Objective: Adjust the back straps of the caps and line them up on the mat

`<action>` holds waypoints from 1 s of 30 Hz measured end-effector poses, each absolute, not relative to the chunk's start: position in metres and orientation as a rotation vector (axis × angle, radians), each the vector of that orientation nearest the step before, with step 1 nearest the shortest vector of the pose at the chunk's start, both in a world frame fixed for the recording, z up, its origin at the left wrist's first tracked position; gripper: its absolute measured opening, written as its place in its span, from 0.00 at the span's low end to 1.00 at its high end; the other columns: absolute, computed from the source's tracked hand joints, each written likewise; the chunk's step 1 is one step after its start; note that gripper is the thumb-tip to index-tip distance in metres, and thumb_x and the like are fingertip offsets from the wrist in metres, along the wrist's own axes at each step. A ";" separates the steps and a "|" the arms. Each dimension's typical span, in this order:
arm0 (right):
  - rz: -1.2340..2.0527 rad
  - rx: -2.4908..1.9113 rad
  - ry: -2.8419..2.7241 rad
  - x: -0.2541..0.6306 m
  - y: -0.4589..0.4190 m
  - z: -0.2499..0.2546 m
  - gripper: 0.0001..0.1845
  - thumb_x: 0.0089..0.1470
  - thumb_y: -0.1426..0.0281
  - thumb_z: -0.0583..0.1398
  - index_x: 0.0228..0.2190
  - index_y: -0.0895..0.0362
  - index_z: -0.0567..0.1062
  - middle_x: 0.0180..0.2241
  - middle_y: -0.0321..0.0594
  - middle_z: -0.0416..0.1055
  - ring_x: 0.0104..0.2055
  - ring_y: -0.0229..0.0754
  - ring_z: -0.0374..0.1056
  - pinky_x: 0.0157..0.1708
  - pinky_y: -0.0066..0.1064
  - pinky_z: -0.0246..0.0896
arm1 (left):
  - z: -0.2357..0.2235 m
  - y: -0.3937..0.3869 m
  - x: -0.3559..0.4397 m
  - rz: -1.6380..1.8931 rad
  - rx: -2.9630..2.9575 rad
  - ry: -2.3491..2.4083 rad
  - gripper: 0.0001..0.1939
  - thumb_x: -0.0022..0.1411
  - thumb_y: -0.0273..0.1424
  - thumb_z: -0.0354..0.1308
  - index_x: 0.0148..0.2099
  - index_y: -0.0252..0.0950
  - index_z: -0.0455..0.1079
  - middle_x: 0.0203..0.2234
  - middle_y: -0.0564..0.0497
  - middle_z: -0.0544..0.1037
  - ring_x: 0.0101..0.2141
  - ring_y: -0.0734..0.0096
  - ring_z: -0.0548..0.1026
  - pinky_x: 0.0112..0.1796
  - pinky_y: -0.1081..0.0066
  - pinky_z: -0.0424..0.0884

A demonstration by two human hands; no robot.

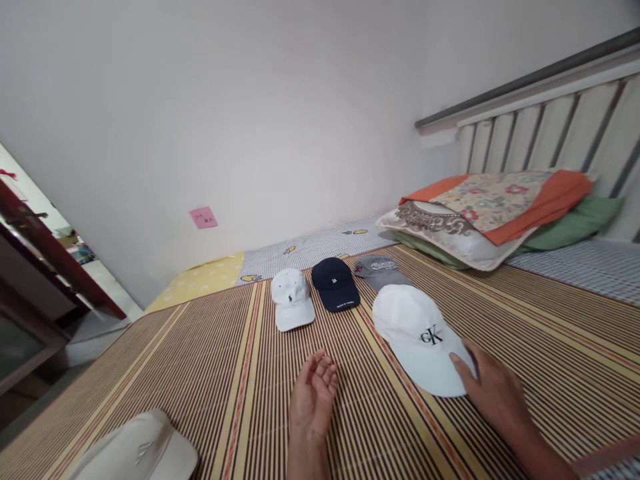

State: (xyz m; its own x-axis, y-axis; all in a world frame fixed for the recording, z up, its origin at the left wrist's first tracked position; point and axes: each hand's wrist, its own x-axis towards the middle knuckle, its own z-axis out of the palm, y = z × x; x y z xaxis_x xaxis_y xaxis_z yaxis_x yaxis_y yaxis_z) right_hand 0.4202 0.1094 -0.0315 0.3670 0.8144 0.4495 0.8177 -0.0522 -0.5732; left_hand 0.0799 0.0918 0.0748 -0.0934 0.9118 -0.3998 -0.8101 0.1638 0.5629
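My right hand (493, 383) grips the brim of a white baseball cap (413, 317) with black letters on its front, thumb on top of the brim. Palm up and empty, my left hand (316, 390) rests over the striped mat with its fingers loosely curled and apart. Beyond it a smaller white cap (291, 297) with a dark emblem sits on the mat. Beside that cap lies a navy cap (334, 283), and a grey cap (377, 268) is partly hidden behind the held one. A beige cap (145, 447) is cut off at the lower left.
The striped mat (210, 360) covers most of the bed. Stacked pillows (520, 197) lie at the right by the slatted headboard (540, 127). A pink note (203, 217) is stuck to the white wall. At the far left stands a dark red door (45, 240).
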 end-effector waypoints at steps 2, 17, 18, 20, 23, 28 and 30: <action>0.122 -1.837 -1.392 0.424 0.111 -0.028 0.40 0.59 0.48 0.47 0.55 0.66 0.73 0.55 0.65 0.76 0.58 0.72 0.70 0.58 0.62 0.62 | 0.073 0.092 0.078 1.450 0.164 0.819 0.12 0.74 0.26 0.52 0.42 0.28 0.75 0.28 0.46 0.80 0.28 0.69 0.81 0.32 0.71 0.76; 1.319 -1.436 -0.856 0.467 0.281 0.040 0.25 0.68 0.59 0.48 0.33 0.59 0.79 0.35 0.58 0.83 0.38 0.49 0.80 0.39 0.35 0.71 | 0.053 0.099 0.073 1.447 0.122 0.824 0.10 0.73 0.27 0.54 0.42 0.27 0.75 0.29 0.45 0.81 0.28 0.69 0.80 0.31 0.72 0.76; 1.366 -1.416 -0.848 0.467 0.286 0.041 0.26 0.68 0.59 0.48 0.31 0.60 0.79 0.34 0.58 0.82 0.37 0.50 0.79 0.39 0.36 0.71 | 0.050 0.100 0.071 1.446 0.121 0.818 0.10 0.72 0.27 0.54 0.42 0.27 0.75 0.28 0.45 0.81 0.28 0.70 0.80 0.31 0.72 0.76; 1.446 -1.365 -0.831 0.467 0.293 0.042 0.28 0.68 0.58 0.49 0.30 0.61 0.80 0.32 0.59 0.82 0.37 0.52 0.79 0.39 0.39 0.70 | 0.047 0.100 0.069 1.446 0.115 0.813 0.09 0.72 0.26 0.55 0.42 0.27 0.75 0.28 0.45 0.81 0.27 0.70 0.80 0.30 0.72 0.76; 1.524 -1.290 -0.793 0.467 0.303 0.043 0.31 0.68 0.57 0.49 0.29 0.63 0.81 0.31 0.59 0.81 0.36 0.54 0.79 0.40 0.43 0.69 | 0.046 0.101 0.066 1.455 0.104 0.815 0.08 0.71 0.26 0.57 0.43 0.27 0.75 0.28 0.45 0.81 0.27 0.70 0.81 0.31 0.72 0.76; 1.593 -1.247 -0.718 0.462 0.314 0.046 0.33 0.69 0.57 0.48 0.28 0.65 0.81 0.28 0.59 0.80 0.31 0.54 0.78 0.39 0.45 0.69 | 0.047 0.100 0.067 1.454 0.090 0.825 0.09 0.72 0.27 0.56 0.42 0.27 0.76 0.27 0.46 0.81 0.26 0.70 0.80 0.30 0.73 0.76; 1.620 -1.243 -0.701 0.459 0.315 0.047 0.33 0.69 0.56 0.48 0.29 0.66 0.81 0.28 0.60 0.80 0.32 0.54 0.78 0.40 0.46 0.69 | 0.050 0.098 0.069 1.454 0.083 0.842 0.10 0.72 0.27 0.56 0.42 0.27 0.76 0.28 0.46 0.81 0.26 0.70 0.80 0.30 0.73 0.75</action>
State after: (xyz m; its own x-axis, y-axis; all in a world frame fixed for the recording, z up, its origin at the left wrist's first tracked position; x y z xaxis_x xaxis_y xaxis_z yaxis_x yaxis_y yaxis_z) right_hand 0.4595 0.3153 0.0470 -0.0394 0.9150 -0.4014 -0.3335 -0.3908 -0.8580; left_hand 0.0692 0.0984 0.0497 -0.1088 0.8863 -0.4501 -0.8315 0.1670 0.5298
